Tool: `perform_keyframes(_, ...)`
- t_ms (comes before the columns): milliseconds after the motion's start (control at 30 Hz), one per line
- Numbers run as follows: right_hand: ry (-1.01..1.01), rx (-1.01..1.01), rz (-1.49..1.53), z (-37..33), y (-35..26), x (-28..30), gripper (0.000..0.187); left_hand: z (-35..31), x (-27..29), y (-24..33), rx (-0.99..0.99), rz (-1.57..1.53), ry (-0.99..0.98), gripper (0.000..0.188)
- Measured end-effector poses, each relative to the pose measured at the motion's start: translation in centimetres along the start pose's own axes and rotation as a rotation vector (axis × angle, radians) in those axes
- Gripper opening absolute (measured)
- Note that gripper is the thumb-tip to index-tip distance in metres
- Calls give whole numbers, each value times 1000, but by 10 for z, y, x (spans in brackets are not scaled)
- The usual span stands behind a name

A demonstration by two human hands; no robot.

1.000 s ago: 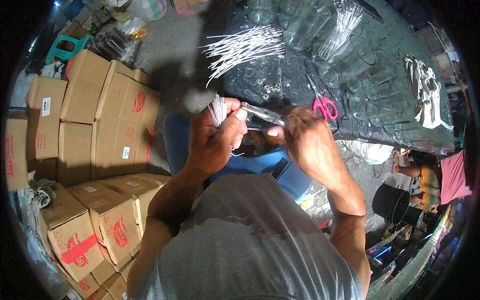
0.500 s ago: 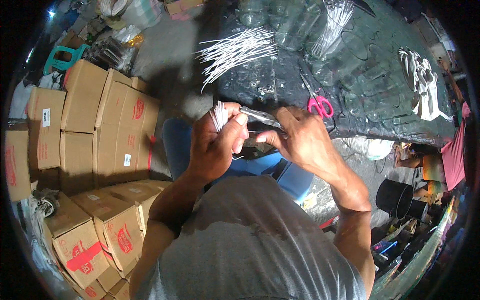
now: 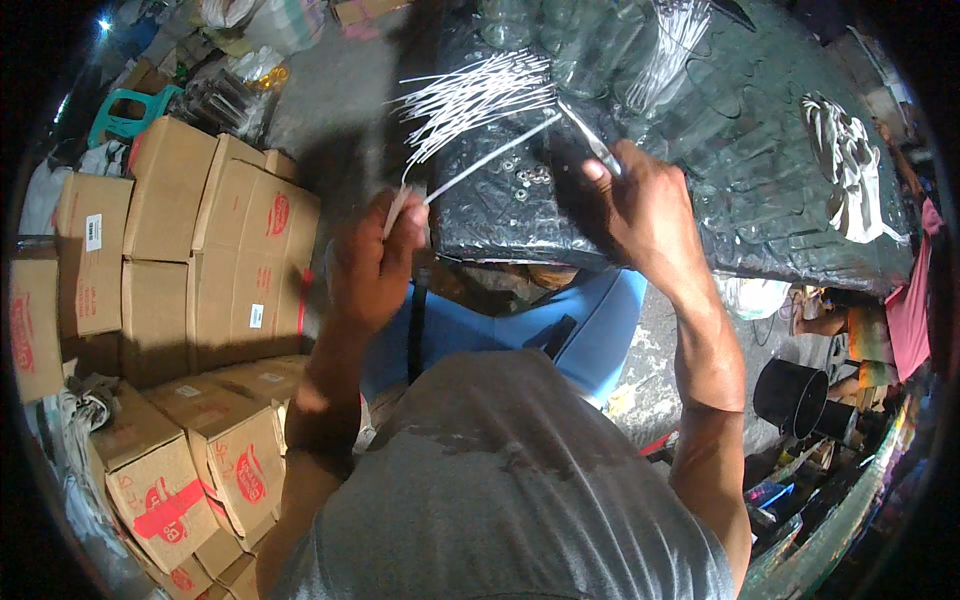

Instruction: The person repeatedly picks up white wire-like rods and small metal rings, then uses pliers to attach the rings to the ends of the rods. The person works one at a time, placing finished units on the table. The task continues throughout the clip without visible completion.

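My left hand (image 3: 372, 262) is closed in front of the table's near left corner. A bundle of thin white cords (image 3: 397, 212) pokes up from its fingers. One straight white cord (image 3: 490, 158) slants from that hand up to the tip of a slim silver metal tool (image 3: 592, 140), perhaps pliers. My right hand (image 3: 648, 205) grips the tool over the dark table; whether its tip clamps the cord is too small to tell. Beyond the cord lies a loose pile of white cords (image 3: 480, 95). Small metal rings (image 3: 533, 175) lie below the cord.
Clear glass jars (image 3: 590, 50) stand along the dark plastic-covered table (image 3: 480, 235). A bunch of white cords (image 3: 672, 50) lies among them, white cloth strips (image 3: 845, 165) farther right. Cardboard boxes (image 3: 245, 240) are stacked at left, a black bucket (image 3: 790, 395) at right. Another person's leg (image 3: 825, 325) shows.
My hands have moved apart: the left down and left, the right up over the table with the tool. A cord now spans between them. The pink-handled scissors are now hidden behind my right hand.
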State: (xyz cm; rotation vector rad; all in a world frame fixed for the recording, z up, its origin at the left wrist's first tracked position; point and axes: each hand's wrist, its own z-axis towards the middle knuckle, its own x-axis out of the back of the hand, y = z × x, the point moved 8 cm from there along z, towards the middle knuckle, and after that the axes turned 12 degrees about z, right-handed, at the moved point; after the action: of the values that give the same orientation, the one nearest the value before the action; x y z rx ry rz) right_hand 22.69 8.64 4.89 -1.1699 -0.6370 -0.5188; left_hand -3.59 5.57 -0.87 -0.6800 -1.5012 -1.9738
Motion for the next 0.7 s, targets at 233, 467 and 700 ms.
perform_keyframes(233,123,125,-80,0,2,11,27,79,2,8,-104,348,61,19)
perform_keyframes(467,-72,175,153,13,-6,-26,15,82,21,12,37,-59,145,17)
perform_keyframes(700,-228,-18,670,-22,-47,-79,29,49,-24,-2,412,-1521,-171,22)
